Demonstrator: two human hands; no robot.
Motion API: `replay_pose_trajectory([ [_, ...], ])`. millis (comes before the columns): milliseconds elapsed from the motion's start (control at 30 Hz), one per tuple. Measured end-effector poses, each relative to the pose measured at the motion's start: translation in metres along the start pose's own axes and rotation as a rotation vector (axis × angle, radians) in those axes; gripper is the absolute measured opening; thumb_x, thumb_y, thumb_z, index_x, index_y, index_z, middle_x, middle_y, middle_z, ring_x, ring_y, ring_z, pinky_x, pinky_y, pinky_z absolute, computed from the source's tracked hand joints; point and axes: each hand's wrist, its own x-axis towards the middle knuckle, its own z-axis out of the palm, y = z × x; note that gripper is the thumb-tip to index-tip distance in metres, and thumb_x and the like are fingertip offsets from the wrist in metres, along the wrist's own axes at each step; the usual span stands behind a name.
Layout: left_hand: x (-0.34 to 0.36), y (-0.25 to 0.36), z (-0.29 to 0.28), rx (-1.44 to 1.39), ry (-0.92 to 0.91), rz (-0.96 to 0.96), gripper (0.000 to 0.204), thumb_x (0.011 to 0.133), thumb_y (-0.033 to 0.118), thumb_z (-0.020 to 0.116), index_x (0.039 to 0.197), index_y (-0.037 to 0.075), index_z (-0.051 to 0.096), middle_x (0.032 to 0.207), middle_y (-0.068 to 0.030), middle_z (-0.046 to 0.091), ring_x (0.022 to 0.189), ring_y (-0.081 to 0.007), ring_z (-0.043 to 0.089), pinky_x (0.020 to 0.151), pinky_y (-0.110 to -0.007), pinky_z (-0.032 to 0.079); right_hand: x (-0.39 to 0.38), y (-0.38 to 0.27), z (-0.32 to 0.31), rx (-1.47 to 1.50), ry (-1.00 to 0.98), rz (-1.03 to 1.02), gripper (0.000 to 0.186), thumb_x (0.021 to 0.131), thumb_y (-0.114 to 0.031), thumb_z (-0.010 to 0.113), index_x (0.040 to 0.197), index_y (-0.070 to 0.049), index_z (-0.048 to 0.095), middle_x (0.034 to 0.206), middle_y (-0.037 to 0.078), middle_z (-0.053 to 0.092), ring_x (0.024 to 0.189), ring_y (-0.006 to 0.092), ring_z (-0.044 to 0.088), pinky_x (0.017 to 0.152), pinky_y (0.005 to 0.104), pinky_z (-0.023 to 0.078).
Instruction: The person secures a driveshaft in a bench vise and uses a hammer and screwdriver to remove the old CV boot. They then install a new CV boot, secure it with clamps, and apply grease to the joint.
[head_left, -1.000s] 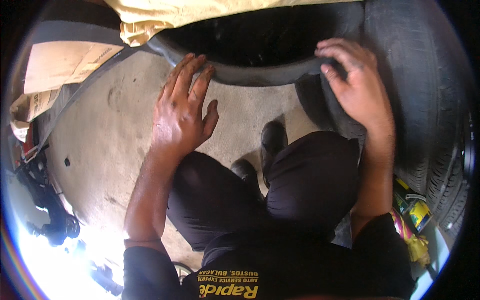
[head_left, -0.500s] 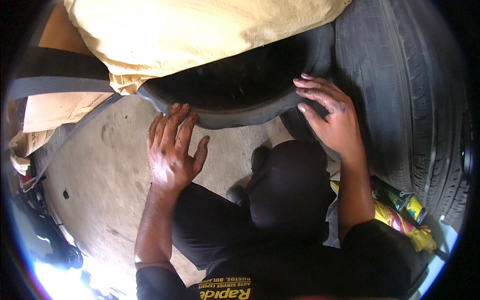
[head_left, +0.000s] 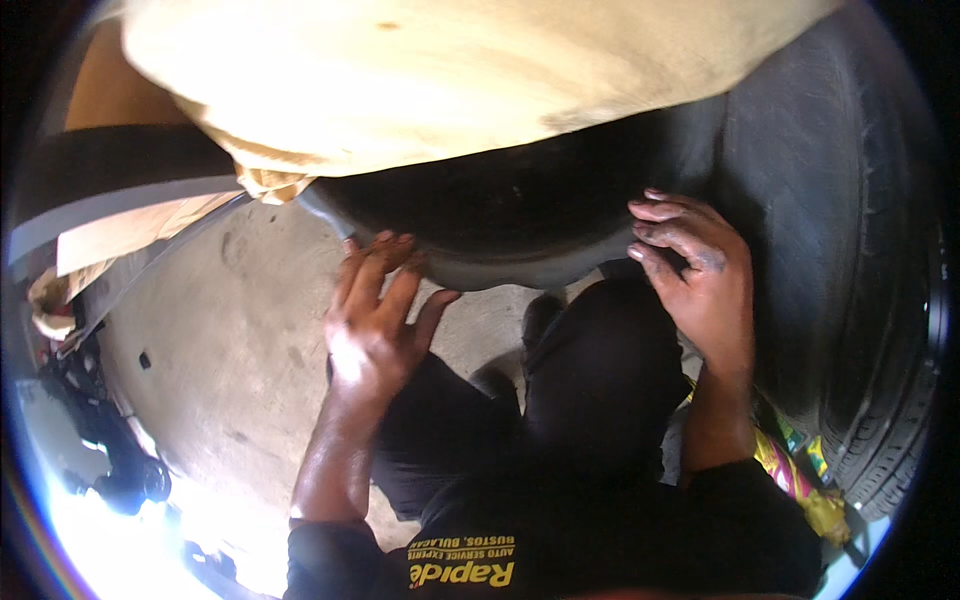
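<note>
A dark, curved panel-like piece (head_left: 560, 272) with a wavy lower edge lies in front of me, its upper part hidden under a cream cloth cover (head_left: 430, 80). My left hand (head_left: 378, 315) has its fingertips at the left part of that edge, fingers stretched and thumb apart. Near the right end of the edge is my right hand (head_left: 700, 270), palm partly turned inward, with bent fingers and the thumb apart. Neither hand is visibly wrapped round anything. Both are smudged with dark grime. Whether the right fingertips touch the edge is hard to make out.
Large black tyres (head_left: 840, 250) stand close at the right. Cardboard (head_left: 120, 235) and a dark curved band (head_left: 120, 165) are at the left. Yellow and pink packaging (head_left: 800, 480) lies at the lower right. My bent knee (head_left: 605, 370) is over the concrete floor (head_left: 230, 350).
The whole view has shifted, so hands, panel edge and cloth sit lower and further right. The cloth fills more of the top. Both hands keep nearly the same places along the edge.
</note>
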Motion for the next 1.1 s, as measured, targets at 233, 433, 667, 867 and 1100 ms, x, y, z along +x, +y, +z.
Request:
replay_pose_trajectory([
  [233, -0.003, -0.003, -0.013, -0.075, -0.006, 0.009, 0.042, 0.08, 0.03, 0.09, 0.109, 0.007, 0.071, 0.128, -0.0149, 0.068, 0.125, -0.036, 0.066, 0.113, -0.053, 0.051, 0.005, -0.022, 0.0, -0.028, -0.016, 0.148, 0.017, 0.078, 0.003, 0.082, 0.09, 0.0, 0.07, 0.114, 0.013, 0.077, 0.116, 0.0344, 0.071, 0.096, 0.0434, 0.058],
  [433, -0.003, 0.005, -0.024, -0.076, -0.01, -0.033, 0.045, 0.081, 0.032, 0.088, 0.113, 0.007, 0.068, 0.126, -0.0147, 0.065, 0.124, -0.0371, 0.063, 0.106, -0.047, 0.055, 0.008, -0.024, -0.01, -0.09, -0.074, 0.094, 0.018, 0.077, -0.001, 0.084, 0.089, -0.002, 0.071, 0.112, 0.013, 0.077, 0.114, 0.0346, 0.071, 0.097, 0.044, 0.056],
  [667, -0.006, 0.011, -0.03, -0.079, -0.014, -0.068, 0.05, 0.08, 0.031, 0.087, 0.12, 0.008, 0.068, 0.119, -0.0118, 0.061, 0.123, -0.0348, 0.059, 0.106, -0.045, 0.055, 0.021, -0.033, -0.017, -0.258, -0.24, 0.182, 0.02, 0.075, -0.008, 0.087, 0.088, -0.003, 0.073, 0.105, 0.013, 0.077, 0.107, 0.0348, 0.071, 0.093, 0.0441, 0.056],
  [867, 0.01, 0.004, -0.053, -0.012, -0.255, -0.041, 0.047, 0.083, 0.032, 0.084, 0.122, 0.01, 0.071, 0.122, -0.0116, 0.065, 0.126, -0.0345, 0.061, 0.096, -0.046, 0.059, 0.076, -0.041, -0.012, -0.615, -0.588, 0.041, 0.035, 0.083, -0.042, 0.083, 0.09, -0.008, 0.082, 0.097, 0.018, 0.078, 0.098, 0.0382, 0.074, 0.087, 0.0496, 0.059],
  [1100, 0.012, 0.023, -0.16, -0.326, -0.424, -0.272, 0.045, 0.088, 0.036, 0.078, 0.121, 0.006, 0.072, 0.12, -0.0181, 0.073, 0.117, -0.037, 0.069, 0.097, -0.05, 0.057, 0.099, -0.043, -0.007, -0.619, -1.073, 0.012, 0.05, 0.092, -0.045, 0.076, 0.123, -0.005, 0.074, 0.123, 0.017, 0.075, 0.119, 0.0361, 0.07, 0.101, 0.0444, 0.056],
])
